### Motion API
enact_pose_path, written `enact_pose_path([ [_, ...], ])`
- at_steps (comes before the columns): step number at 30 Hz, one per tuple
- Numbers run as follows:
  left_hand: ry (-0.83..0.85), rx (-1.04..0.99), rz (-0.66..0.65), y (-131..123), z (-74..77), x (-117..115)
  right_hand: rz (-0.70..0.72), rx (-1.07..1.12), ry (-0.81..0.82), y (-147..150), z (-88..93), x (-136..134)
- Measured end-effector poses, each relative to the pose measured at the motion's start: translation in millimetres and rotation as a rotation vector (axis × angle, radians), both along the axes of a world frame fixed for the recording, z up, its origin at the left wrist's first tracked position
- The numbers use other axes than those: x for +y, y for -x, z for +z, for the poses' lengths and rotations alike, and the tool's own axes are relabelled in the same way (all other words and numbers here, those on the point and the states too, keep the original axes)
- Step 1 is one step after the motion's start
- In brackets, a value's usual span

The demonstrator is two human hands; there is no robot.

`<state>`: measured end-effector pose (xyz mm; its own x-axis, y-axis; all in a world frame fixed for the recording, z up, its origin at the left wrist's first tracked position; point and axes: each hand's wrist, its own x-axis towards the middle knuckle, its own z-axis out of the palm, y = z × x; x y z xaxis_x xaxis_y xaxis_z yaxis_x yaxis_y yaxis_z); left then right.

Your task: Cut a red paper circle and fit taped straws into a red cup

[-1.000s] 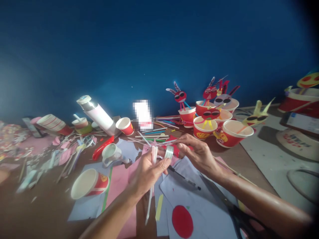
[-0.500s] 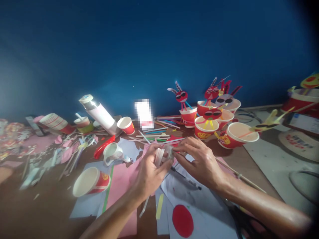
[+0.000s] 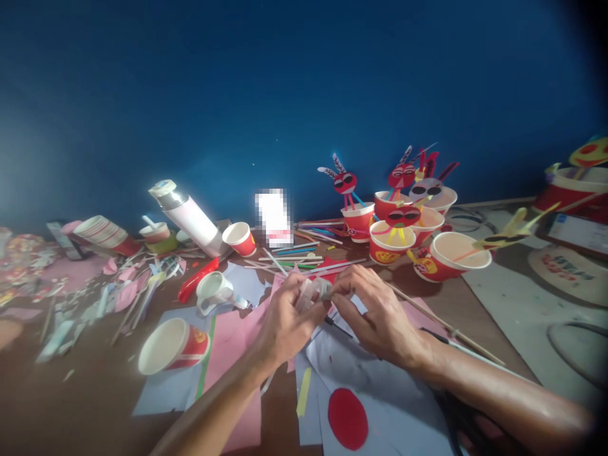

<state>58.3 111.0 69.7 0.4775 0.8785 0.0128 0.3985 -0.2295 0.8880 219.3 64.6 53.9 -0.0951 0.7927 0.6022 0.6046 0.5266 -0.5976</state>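
One left hand [image 3: 287, 320], one right hand [image 3: 382, 310] and one roll of tape [image 3: 324, 290] are counted.
One flask [image 3: 192, 220], one white mug [image 3: 213, 291], one pen [image 3: 339, 327] and one red paper disc [image 3: 348, 418] are seen. At the right, six paper faces [image 3: 345, 183] and seven red cups [image 3: 358, 223] are counted. Farther left, one upright cup [image 3: 243, 242], one tipped cup [image 3: 194, 347] and one stack of cups [image 3: 105, 233] are found; the cups stacked there and the straws [image 3: 297, 251] cannot be counted exactly.

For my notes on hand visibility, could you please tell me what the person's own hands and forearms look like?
The left hand and right hand are ungloved, with no ring, watch or bracelet visible. The left forearm and right forearm show no sleeve; whether one begins beyond the picture's edge cannot be told.
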Motion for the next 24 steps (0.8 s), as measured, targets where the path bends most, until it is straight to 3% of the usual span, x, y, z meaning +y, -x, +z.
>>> enact_pose_path([
  [7, 0.008, 0.009, -0.043, 1, -3.9, 1, -0.075, 0.024, 0.283, -5, 5.4, 7],
  [15, -0.066, -0.176, -0.047, 0, 1.3, 2, 0.038, -0.265, 0.095, -12, 18.2, 7],
  [19, 0.035, -0.246, -0.148, 0, 5.9, 0, 0.072, -0.278, 0.090, -10, 21.1, 4],
  [24, 0.225, -0.225, -0.098, 2, -0.8, -1, 0.074, -0.273, 0.059, -9, 19.9, 2],
])
